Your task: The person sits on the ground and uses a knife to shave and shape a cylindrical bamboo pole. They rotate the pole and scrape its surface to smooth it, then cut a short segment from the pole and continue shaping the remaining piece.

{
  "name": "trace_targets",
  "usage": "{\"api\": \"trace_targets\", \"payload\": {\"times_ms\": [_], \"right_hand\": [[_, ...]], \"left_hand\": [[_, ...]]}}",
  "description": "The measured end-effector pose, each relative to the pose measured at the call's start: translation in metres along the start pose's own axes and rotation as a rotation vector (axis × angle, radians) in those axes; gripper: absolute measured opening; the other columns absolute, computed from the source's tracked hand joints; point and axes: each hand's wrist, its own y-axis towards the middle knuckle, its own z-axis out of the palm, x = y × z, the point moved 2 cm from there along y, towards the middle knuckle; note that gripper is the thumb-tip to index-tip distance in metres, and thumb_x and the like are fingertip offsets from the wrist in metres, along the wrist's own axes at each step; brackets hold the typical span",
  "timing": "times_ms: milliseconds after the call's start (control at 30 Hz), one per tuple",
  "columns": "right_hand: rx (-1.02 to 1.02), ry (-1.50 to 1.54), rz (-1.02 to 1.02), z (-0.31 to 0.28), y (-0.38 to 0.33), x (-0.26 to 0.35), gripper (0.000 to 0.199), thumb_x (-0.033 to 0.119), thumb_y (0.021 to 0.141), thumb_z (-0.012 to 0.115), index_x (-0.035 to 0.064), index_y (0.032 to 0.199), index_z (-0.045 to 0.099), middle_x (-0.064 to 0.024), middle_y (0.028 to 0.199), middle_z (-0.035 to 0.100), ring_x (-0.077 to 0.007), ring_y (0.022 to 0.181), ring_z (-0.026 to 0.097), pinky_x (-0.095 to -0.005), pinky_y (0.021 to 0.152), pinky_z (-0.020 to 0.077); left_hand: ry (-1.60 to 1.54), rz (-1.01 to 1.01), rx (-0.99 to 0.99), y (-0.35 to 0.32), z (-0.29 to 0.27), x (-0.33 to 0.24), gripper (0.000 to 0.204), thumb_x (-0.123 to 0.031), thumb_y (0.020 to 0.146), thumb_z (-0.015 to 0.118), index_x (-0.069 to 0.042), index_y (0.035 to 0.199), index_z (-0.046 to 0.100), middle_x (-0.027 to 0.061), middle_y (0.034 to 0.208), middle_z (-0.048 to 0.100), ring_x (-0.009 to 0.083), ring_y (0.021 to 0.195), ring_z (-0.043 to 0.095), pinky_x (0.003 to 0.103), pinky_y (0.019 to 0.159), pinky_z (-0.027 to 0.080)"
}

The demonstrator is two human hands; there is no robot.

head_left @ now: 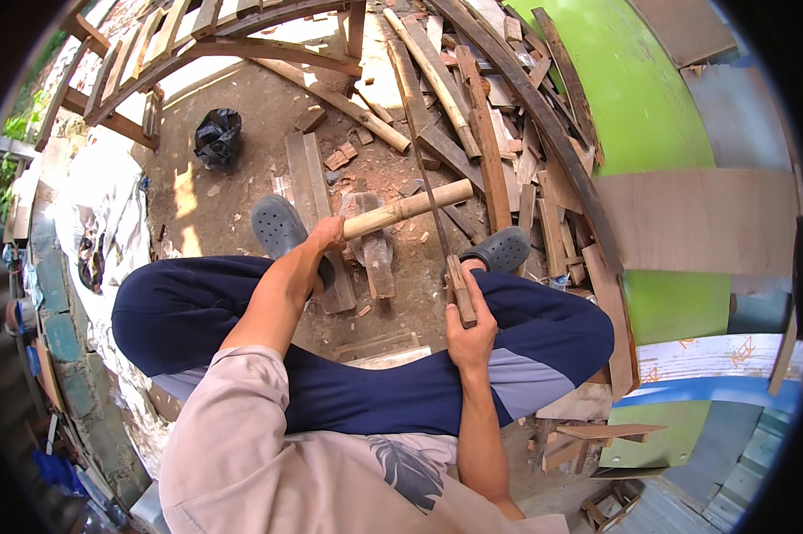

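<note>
Two hands work over the dirt floor (241,178). The left hand (328,235) has its grip wrapped tight around one end of a bamboo pole (409,206), which slants up to the right above a wood block (375,249). The right hand (469,327) clamps the wooden handle of a long blade (430,200), which crosses the pole. Scrap planks (499,116) lie piled beyond the grey clogs (279,224).

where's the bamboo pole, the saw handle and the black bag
bamboo pole (409,208), head view, on the middle of the pale stalk.
saw handle (461,298), head view, on the wooden grip above the right hand.
black bag (217,135), head view, on the crumpled middle.
</note>
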Motion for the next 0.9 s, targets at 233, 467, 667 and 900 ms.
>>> {"api": "trace_targets", "payload": {"times_ms": [233, 467, 667, 900], "right_hand": [[0.129, -0.071, 0.026, 0.007, -0.002, 0.004, 0.055, 0.002, 0.086, 0.062, 0.0034, 0.141, 0.06, -0.0236, 0.129, 0.069, -0.0313, 0.124, 0.067, -0.0369, 0.104, 0.0494], [0.218, -0.125, 0.058, 0.017, 0.007, 0.023, 0.056, 0.002, 0.088, 0.063, 0.0035, 0.144, 0.058, -0.0249, 0.129, 0.069, -0.0316, 0.122, 0.068, -0.0367, 0.103, 0.0499], [0.267, -0.168, 0.027, 0.033, 0.017, 0.027, 0.059, 0.003, 0.089, 0.063, 0.0054, 0.148, 0.054, -0.0276, 0.123, 0.07, -0.0359, 0.114, 0.071, -0.0371, 0.095, 0.0534], [0.333, -0.22, 0.135, 0.037, 0.015, 0.051, 0.064, 0.002, 0.088, 0.063, 0.0092, 0.151, 0.051, -0.0302, 0.102, 0.071, -0.0431, 0.088, 0.073, -0.0441, 0.075, 0.0568]], "left_hand": [[0.02, -0.075, -0.037, -0.004, 0.02, 0.002, 0.049, -0.018, 0.073, 0.08, -0.004, 0.117, 0.065, 0.0242, 0.111, 0.072, 0.0413, 0.109, 0.069, 0.049, 0.092, 0.057], [-0.025, -0.089, -0.003, -0.017, 0.009, -0.011, 0.079, -0.06, 0.075, 0.076, -0.001, 0.126, 0.062, 0.0251, 0.115, 0.072, 0.0425, 0.11, 0.069, 0.051, 0.096, 0.055], [-0.146, -0.176, 0.089, -0.016, -0.018, -0.036, 0.122, -0.101, 0.073, 0.04, 0.008, 0.117, 0.07, 0.0283, 0.11, 0.072, 0.0405, 0.106, 0.071, 0.048, 0.092, 0.055], [-0.159, -0.224, 0.033, -0.009, -0.019, -0.041, 0.109, -0.097, 0.076, 0.043, 0.005, 0.089, 0.078, 0.026, 0.089, 0.074, 0.0398, 0.092, 0.073, 0.048, 0.083, 0.055]]}}
